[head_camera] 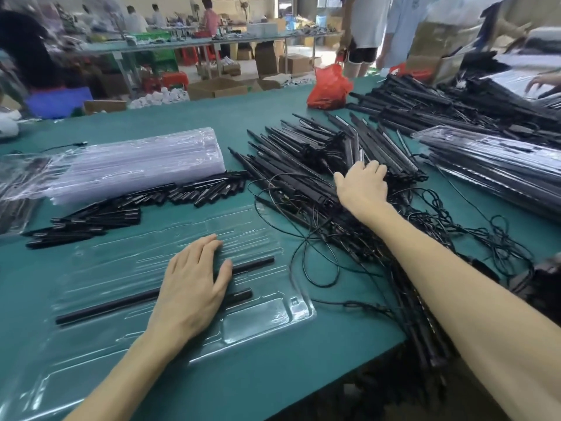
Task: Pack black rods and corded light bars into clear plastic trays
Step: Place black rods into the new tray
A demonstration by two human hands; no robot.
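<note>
A clear plastic tray lies on the green table in front of me. Two black rods sit in its grooves, a long rod nearer me and another rod just beyond. My left hand rests flat on the tray, fingers straight, covering the middle of both rods. My right hand reaches out onto the pile of corded light bars; its fingertips dip among the bars, so a grip cannot be made out. Loose black rods lie in a row beyond the tray.
A stack of clear trays stands at the back left. Packed trays lie at the right, with more light bars and a red bag behind. Tangled cords spread under my right arm. Other people work at far tables.
</note>
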